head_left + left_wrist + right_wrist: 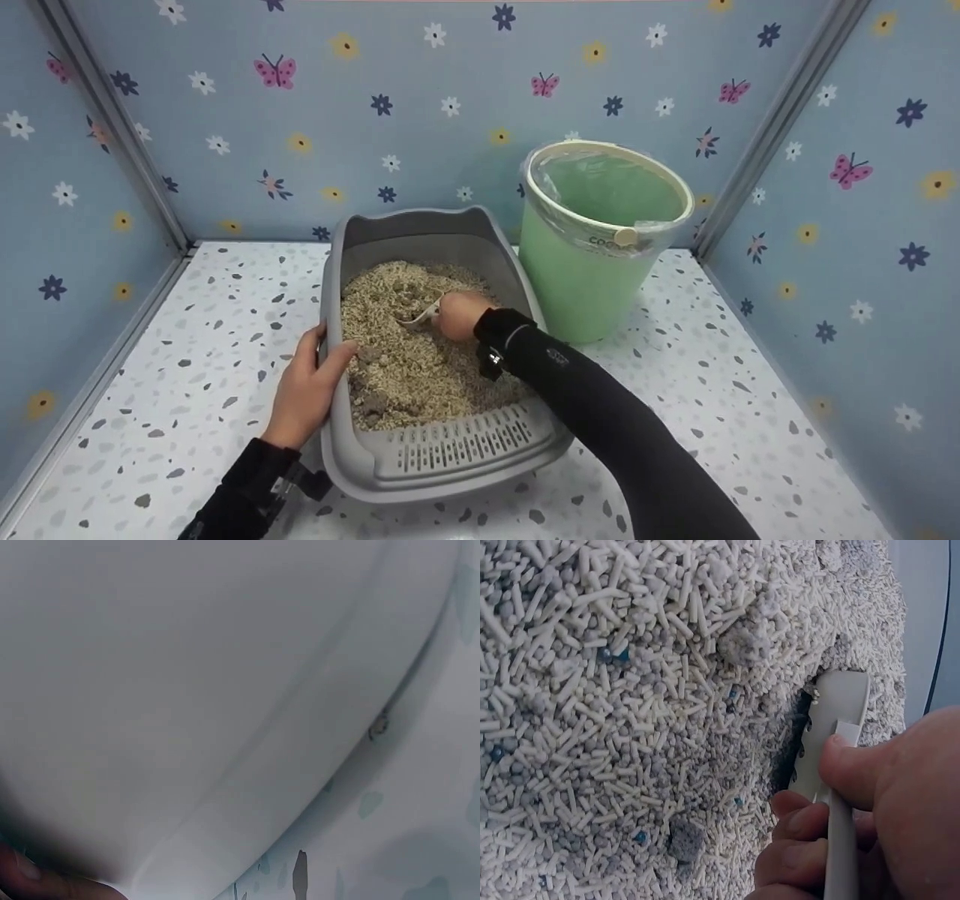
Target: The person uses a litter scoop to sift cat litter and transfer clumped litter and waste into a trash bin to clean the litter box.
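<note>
A grey litter box holds a bed of pellet cat litter with darker clumps in it. My right hand grips the handle of a white litter scoop, thumb along the top and fingers curled beneath. In the right wrist view the slotted edge of the scoop is sunk in the litter. My left hand holds the box's left rim, thumb over the top and fingers on the outer side. The left wrist view shows the box's outer wall and part of the left hand.
A green bin lined with a clear plastic bag stands behind and right of the box. Both rest on a white speckled surface. Patterned blue panels enclose it at the back and sides.
</note>
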Demonstrator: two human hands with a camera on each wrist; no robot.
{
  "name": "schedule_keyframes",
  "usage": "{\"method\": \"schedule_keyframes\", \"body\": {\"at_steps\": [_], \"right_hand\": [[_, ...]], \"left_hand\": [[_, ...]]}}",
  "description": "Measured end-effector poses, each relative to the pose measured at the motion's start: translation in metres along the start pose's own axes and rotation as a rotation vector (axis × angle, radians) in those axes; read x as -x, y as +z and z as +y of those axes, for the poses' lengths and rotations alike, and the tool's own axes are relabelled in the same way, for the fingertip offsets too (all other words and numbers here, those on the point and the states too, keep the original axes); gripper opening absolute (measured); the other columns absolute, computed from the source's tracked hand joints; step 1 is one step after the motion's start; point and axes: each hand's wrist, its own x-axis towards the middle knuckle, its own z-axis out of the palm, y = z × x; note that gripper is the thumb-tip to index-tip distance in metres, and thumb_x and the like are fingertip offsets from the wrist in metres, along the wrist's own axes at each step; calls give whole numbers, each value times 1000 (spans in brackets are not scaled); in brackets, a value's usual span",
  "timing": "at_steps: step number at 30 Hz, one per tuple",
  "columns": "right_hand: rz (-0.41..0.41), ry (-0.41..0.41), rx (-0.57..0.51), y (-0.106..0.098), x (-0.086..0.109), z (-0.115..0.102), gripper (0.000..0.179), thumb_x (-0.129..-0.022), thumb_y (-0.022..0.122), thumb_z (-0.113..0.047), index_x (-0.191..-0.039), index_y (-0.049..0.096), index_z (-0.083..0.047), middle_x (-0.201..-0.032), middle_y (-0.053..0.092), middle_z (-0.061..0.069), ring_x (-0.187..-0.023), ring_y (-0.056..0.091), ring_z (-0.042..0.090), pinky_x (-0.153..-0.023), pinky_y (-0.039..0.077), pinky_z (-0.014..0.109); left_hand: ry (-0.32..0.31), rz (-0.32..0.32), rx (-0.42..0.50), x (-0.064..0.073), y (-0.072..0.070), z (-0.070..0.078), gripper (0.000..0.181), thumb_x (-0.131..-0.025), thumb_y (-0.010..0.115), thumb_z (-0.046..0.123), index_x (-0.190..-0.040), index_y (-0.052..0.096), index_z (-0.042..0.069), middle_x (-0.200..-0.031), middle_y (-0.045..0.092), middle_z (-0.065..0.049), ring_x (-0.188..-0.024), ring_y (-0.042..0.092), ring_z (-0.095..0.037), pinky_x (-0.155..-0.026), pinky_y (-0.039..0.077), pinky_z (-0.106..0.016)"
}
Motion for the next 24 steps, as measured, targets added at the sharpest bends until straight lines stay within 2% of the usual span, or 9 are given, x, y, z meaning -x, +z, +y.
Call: {"method": "schedule_keyframes", "body": {"at_steps": [10, 15, 20, 24], "right_hand": [[2, -19, 27, 7, -7, -7, 51, -119, 55, -23, -70, 42, -17, -69, 33, -1, -61, 35, 18, -62, 33, 32], [18, -21, -8, 13, -11, -11, 50, -120, 53, -24, -72, 42, -17, -71, 33, -1, -61, 34, 18, -60, 32, 31], [60, -25, -27, 16, -14, -14, 43, -120, 52, -23, -79, 48, -13, -79, 39, 2, -67, 40, 20, -65, 38, 33], [131, -68, -2, 21, -17, -14, 38, -120, 50, -23, -85, 54, -10, -84, 44, 4, -72, 43, 21, -71, 46, 37]], "left_hand": [[-2, -1, -20, 0, 1, 1, 92, -110, 56, 67, -179, 22, 16, -180, 30, -23, -154, 44, -50, -127, 37, -64], [0, 0, -15, 0, 2, 1, 91, -111, 56, 66, -179, 24, 15, -181, 29, -20, -155, 43, -49, -127, 38, -63], [5, -4, -9, 0, 2, 1, 89, -111, 57, 65, -179, 25, 16, -180, 31, -19, -152, 48, -48, -124, 41, -63], [5, 6, -13, 1, -1, 0, 90, -110, 57, 66, -179, 25, 17, -179, 34, -21, -149, 51, -49, -123, 43, -63]]}}
